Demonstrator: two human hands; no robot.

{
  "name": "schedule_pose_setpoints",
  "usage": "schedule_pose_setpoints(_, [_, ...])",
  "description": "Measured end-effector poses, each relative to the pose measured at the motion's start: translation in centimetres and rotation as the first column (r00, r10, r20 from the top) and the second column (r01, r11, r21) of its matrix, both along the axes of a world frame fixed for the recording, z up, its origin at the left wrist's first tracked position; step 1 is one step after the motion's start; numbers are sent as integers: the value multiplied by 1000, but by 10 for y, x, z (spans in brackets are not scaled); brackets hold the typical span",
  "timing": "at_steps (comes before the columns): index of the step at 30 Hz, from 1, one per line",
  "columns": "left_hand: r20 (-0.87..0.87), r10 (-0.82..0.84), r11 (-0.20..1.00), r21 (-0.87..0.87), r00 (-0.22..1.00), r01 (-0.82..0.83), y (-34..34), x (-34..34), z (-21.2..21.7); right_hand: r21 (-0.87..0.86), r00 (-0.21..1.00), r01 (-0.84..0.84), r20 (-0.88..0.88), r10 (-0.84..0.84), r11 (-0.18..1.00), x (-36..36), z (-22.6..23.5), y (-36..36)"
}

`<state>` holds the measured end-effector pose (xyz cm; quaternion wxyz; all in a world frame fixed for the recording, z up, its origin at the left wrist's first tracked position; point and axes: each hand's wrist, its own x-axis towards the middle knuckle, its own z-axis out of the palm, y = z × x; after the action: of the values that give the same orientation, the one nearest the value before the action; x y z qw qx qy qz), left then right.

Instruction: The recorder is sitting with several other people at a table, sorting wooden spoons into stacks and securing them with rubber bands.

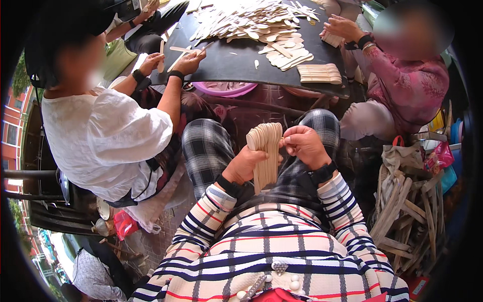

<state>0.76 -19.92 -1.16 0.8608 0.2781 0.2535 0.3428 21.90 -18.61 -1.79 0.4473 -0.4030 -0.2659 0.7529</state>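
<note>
A thick stack of flat, pale wooden spoons point(265, 151) stands upright over my lap, rounded wide ends up. My left hand point(248, 163) is closed around the stack from its left side. Against the stack's right side is my right hand point(306, 146), its thumb and fingers pinched together. What sits in that pinch is too small to make out. Beyond my knees, on the dark table point(221, 68), lies a big loose heap of wooden spoons point(251, 22). A neat row of wooden spoons point(319, 73) lies by the table's near right corner.
At left, a person in a white top point(108, 126) handles wooden sticks; at right, one in a pink top point(407, 85) holds a small stack. A purple basin point(225, 89) sits beneath the table edge. Scrap wood point(402, 211) is piled to my right.
</note>
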Motion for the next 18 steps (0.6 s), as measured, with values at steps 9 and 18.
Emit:
schedule_pose_setpoints(9, [115,-3,997,-77,993,11,1,-7,-8,-93,945,-327,-67,321,941,7,7,-7])
schedule_pose_setpoints(18, [146,-26,998,-55,989,35,-2,-12,2,-11,780,-621,-104,617,783,20,16,-6])
